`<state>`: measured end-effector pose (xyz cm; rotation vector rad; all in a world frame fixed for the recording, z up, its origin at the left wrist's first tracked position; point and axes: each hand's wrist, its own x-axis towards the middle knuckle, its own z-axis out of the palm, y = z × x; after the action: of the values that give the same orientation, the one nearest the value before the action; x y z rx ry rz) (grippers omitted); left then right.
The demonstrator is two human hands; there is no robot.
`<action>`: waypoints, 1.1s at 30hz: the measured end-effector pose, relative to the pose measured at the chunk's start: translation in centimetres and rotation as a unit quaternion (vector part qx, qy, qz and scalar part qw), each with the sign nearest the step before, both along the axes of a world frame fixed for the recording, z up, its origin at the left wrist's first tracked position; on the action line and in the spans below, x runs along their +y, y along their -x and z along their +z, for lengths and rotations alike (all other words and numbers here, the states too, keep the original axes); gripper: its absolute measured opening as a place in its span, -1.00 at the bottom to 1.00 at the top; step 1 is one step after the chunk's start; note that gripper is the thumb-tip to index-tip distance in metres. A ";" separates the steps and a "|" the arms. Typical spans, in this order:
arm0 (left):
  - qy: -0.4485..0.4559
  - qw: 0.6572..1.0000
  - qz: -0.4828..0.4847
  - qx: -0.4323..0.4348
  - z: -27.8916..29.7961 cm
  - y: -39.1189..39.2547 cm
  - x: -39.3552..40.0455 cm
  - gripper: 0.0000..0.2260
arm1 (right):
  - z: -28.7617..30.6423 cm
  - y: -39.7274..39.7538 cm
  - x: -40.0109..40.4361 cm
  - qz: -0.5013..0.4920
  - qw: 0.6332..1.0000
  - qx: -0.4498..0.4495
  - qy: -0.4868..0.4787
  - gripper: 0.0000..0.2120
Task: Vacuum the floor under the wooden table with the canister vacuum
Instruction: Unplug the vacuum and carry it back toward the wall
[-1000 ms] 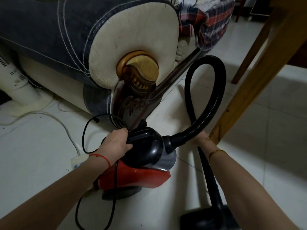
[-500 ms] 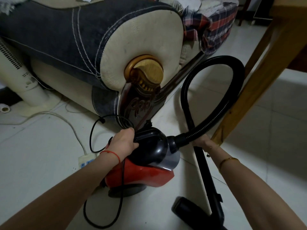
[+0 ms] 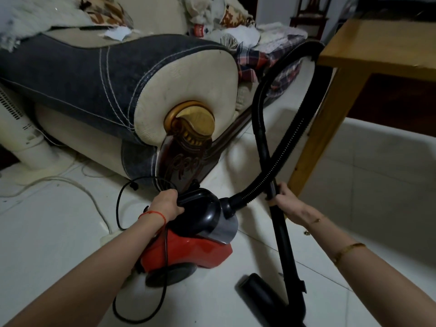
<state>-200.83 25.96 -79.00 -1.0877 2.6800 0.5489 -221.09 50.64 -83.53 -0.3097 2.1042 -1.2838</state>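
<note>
- One vacuum (image 3: pixel 188 246)
- One hose (image 3: pixel 295 128)
- One wand (image 3: pixel 284 244)
- One nozzle (image 3: pixel 257 291)
- Two hands: left (image 3: pixel 166 205), right (image 3: pixel 289 201)
- One bench (image 3: pixel 377 48)
- One sofa (image 3: pixel 106 83)
- One fan (image 3: pixel 21 138)
- Two bracelets: red (image 3: pixel 153 214), gold (image 3: pixel 349 250)

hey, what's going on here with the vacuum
A person is setting up to vacuum. The left hand grips the handle on top of the red and black canister vacuum, which sits on the tiled floor beside the sofa. The right hand holds the black wand, its floor nozzle down on the tiles. The hose loops up next to the wooden table, and nothing is under the table yet.
</note>
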 end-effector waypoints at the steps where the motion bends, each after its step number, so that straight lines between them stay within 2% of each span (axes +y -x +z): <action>1: 0.001 1.000 0.002 0.000 0.0 0.1 0.0 -0.70 | 0.0 -0.2 0.3 -0.004 1.000 0.005 0.007 -0.58; 3: 0.004 1.000 0.004 0.001 0.1 0.2 0.2 -0.70 | 0.3 -0.4 0.7 -0.017 0.999 0.008 0.038 -0.49; 6: 0.006 1.000 0.002 -0.001 0.1 0.2 0.2 -0.69 | 1.1 -0.4 1.0 -0.038 0.996 0.016 0.082 -0.18; 8: 0.006 1.000 -0.001 -0.002 0.0 0.1 0.0 -0.69 | 1.8 -0.4 0.9 -0.042 0.994 0.024 0.095 -0.06; 15: -0.001 1.000 -0.011 -0.018 0.1 -1.4 -1.1 -0.66 | 5.1 -0.5 -0.3 -0.026 0.989 0.098 0.111 -0.14; 21: 0.003 1.000 0.001 -0.010 0.2 -3.6 -2.3 -0.66 | 6.0 -1.6 -3.6 -0.002 0.986 0.096 0.133 -0.31; 27: -0.011 1.000 -0.002 -0.012 -0.2 -5.9 -3.3 -0.69 | 5.7 -2.1 -6.6 -0.007 0.984 0.098 0.151 -0.24; 33: -0.021 0.999 0.030 -0.006 -0.3 -7.3 -4.4 -0.70 | 5.9 -2.6 -9.3 0.014 0.978 0.141 0.150 -0.31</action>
<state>-193.50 21.53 -79.33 -1.1590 2.6218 0.6043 -218.53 41.37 -77.62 -0.6856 2.1199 -1.6213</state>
